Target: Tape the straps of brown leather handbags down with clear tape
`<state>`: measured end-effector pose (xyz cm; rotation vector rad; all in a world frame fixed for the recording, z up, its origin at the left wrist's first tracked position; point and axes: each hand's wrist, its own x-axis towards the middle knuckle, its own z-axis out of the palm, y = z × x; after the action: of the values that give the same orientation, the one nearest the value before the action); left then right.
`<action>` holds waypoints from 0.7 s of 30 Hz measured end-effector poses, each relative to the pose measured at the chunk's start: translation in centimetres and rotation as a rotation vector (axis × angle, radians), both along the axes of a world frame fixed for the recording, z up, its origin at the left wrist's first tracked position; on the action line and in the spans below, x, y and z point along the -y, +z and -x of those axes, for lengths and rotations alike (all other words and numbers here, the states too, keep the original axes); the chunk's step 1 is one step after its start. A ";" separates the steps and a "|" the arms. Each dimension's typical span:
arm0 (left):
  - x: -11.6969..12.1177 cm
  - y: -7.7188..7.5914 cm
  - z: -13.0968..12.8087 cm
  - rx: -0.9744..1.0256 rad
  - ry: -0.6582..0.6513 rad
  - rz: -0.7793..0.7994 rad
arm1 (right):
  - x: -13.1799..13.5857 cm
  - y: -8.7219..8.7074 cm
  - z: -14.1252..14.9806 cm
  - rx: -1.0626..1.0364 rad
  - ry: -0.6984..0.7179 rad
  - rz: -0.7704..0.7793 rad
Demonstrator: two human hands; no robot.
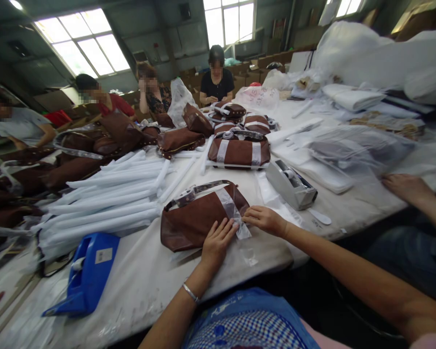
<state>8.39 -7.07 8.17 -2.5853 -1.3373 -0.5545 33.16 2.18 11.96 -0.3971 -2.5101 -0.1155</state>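
Between blue dispenser [96,276] and grey dispenser [280,180], left hand [217,242] spreads across bag [189,222], right hand [266,221] touching, grip unclear.

A long table [138,276] with a pale, wrinkled cover stretches across the frame. Flat on it, at the centre, lies 1 brown bag [191,220]; just above that sits a second-row bag [236,152] with 2 pale strips around it. White rolls [107,203] are piled at centre left, with a blue tape dispenser [94,271] at lower left and a heap of dark bags [80,172] along the left edge. Right of centre are a grey tape dispenser [290,186] and white sheets [327,177]
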 end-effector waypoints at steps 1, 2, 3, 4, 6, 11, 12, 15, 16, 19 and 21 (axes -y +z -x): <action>0.0 0.0 0.0 -0.001 0.002 0.005 | -0.2 0.2 -0.1 -0.003 0.028 -0.004; 0.0 0.0 0.0 -0.002 0.004 0.011 | -0.4 0.4 -0.1 -0.007 0.051 -0.006; 0.0 0.1 0.0 -0.003 0.004 0.016 | -0.5 0.5 -0.2 -0.009 0.072 -0.003; 0.0 0.1 0.0 -0.005 0.005 0.021 | -0.7 0.7 -0.3 -0.006 0.091 0.009; 0.1 0.2 0.1 -0.010 0.003 0.030 | -0.9 0.8 -0.5 0.004 0.130 0.049; 0.1 0.6 0.0 -0.010 0.004 0.051 | -1.3 0.2 -0.8 0.001 0.146 0.075; 0.1 0.6 -0.1 -0.009 0.008 0.053 | -1.2 -0.3 -0.7 -0.002 0.114 0.069; 0.0 0.4 -0.2 -0.017 0.021 0.042 | -0.6 -2.0 -0.2 -0.042 -0.021 0.072; 0.0 0.3 -0.2 -0.023 0.023 0.035 | -0.3 -2.6 -0.1 -0.066 -0.065 0.084; 0.0 0.1 -0.2 -0.039 0.019 0.012 | 0.5 -3.8 -0.1 -0.133 -0.119 0.149; 0.0 0.1 -0.2 -0.044 0.017 0.001 | 0.8 -3.7 -0.4 -0.151 -0.091 0.201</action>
<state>8.61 -7.10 8.29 -2.5688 -1.3454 -0.4906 33.60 1.36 8.27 -0.5803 -2.3621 0.1284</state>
